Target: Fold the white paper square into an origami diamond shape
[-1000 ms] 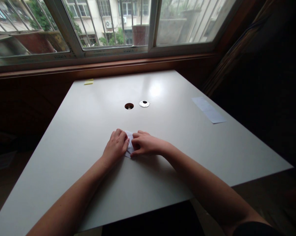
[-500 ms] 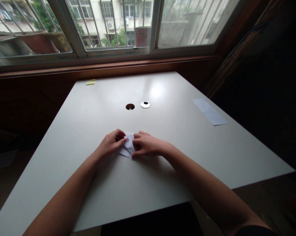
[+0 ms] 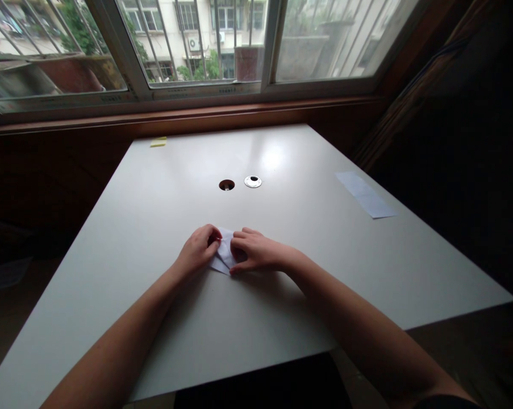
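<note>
A small folded piece of white paper (image 3: 223,257) lies on the white table (image 3: 188,193) in front of me, with both hands on it. My left hand (image 3: 201,244) pinches a fold at its upper left between thumb and fingers. From the other side, my right hand (image 3: 253,251) grips the paper's right part, thumb low and fingers curled above. Creases cross the visible middle of the paper. Its left and right ends are hidden under my fingers.
A round hole (image 3: 226,185) in the tabletop sits beside its silver cover (image 3: 253,182). Toward the right edge lies a rectangular sheet of white paper (image 3: 366,195). Something yellow and flat (image 3: 158,142) is at the far left corner. Behind the table is a barred window (image 3: 205,42).
My left hand has shifted slightly to the right, its thumb and fingertips closing over the small fold that stuck out before. The right hand stays almost in place.
</note>
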Available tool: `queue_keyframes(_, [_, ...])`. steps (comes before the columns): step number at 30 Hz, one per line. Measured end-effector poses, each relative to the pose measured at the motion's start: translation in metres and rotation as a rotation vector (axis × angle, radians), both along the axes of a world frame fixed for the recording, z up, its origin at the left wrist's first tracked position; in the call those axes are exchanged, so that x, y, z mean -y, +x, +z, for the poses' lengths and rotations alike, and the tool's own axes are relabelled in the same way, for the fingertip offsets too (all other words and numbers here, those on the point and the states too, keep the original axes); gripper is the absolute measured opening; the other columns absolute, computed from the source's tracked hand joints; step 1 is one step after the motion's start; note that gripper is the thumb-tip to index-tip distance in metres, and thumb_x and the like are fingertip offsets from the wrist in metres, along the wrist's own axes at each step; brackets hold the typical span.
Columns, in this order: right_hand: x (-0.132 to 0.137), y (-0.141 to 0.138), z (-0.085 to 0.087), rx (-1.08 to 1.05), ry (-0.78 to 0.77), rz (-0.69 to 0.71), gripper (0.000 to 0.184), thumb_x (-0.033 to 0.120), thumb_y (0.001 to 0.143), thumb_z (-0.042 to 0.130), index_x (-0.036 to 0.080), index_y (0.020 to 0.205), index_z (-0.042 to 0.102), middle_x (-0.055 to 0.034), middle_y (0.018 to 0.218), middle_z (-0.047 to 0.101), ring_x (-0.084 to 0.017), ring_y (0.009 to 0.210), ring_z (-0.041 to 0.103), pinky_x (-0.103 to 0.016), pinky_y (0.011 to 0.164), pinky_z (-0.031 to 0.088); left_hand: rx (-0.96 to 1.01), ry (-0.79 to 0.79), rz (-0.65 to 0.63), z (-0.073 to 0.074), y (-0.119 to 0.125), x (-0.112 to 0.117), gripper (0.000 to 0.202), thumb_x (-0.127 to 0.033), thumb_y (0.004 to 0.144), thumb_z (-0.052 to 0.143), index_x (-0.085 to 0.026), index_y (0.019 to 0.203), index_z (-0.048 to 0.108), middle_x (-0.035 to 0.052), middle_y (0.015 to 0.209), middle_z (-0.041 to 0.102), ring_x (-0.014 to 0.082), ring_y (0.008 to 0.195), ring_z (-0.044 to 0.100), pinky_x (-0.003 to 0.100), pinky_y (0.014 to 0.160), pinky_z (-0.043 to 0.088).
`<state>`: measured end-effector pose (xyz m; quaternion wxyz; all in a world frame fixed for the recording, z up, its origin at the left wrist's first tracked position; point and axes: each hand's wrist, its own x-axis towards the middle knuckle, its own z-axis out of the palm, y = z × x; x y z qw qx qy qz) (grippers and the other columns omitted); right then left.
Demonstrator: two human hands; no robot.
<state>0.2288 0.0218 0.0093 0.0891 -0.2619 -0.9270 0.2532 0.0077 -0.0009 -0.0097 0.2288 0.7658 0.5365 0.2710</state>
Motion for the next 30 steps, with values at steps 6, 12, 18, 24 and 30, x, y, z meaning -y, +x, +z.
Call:
queue_keyframes(6, [0.0, 0.0, 0.0, -0.004, -0.002, -0.004, 0.037, 0.052, 0.079, 0.071, 0.019, 0.087, 0.059, -0.0049, 0.091, 0.058, -0.021, 0.087, 0.046, -0.031, 0.078, 0.041, -0.037, 0.049, 0.013, -0.001, 0.004, 0.003, 0.007, -0.015, 0.082, 0.049, -0.021, 0.086, 0.052, 0.0027, 0.085, 0.06, 0.0197, 0.084, 0.057, 0.034, 0.078, 0.047])
queue_keyframes(12, [0.002, 0.001, 0.001, -0.029, -0.045, -0.023, 0.046, 0.051, 0.079, 0.071, 0.021, 0.111, 0.058, -0.0053, 0.098, 0.061, -0.022, 0.092, 0.048, -0.033, 0.082, 0.042, -0.046, 0.068, 0.02, -0.001, 0.005, 0.004, 0.009, -0.014, 0.082, 0.048, -0.021, 0.086, 0.051, 0.0028, 0.085, 0.06, 0.0197, 0.082, 0.056, 0.034, 0.078, 0.047])
queue_keyframes(18, [0.002, 0.004, -0.002, -0.054, 0.069, 0.03, 0.04, 0.051, 0.084, 0.068, 0.021, 0.109, 0.061, -0.007, 0.099, 0.058, -0.021, 0.091, 0.049, -0.035, 0.086, 0.044, -0.054, 0.107, -0.002, -0.005, 0.004, 0.003, 0.009, -0.013, 0.082, 0.048, -0.021, 0.086, 0.051, 0.0031, 0.085, 0.059, 0.0202, 0.083, 0.055, 0.035, 0.08, 0.046])
queue_keyframes(24, [0.008, 0.006, 0.003, -0.088, 0.194, 0.058, 0.037, 0.044, 0.086, 0.066, 0.019, 0.112, 0.063, -0.0116, 0.111, 0.056, -0.023, 0.098, 0.05, -0.038, 0.09, 0.046, -0.076, 0.137, -0.002, -0.006, 0.003, 0.003, 0.009, -0.013, 0.083, 0.048, -0.021, 0.086, 0.052, 0.0039, 0.085, 0.059, 0.0205, 0.083, 0.054, 0.036, 0.081, 0.046])
queue_keyframes(30, [0.017, 0.005, 0.008, -0.029, 0.272, 0.032, 0.038, 0.035, 0.088, 0.064, 0.021, 0.122, 0.063, -0.0122, 0.115, 0.059, -0.025, 0.103, 0.053, -0.041, 0.092, 0.046, -0.087, 0.144, 0.017, -0.004, 0.002, 0.004, 0.01, -0.012, 0.082, 0.048, -0.021, 0.085, 0.052, 0.0036, 0.084, 0.059, 0.0204, 0.082, 0.055, 0.035, 0.081, 0.046])
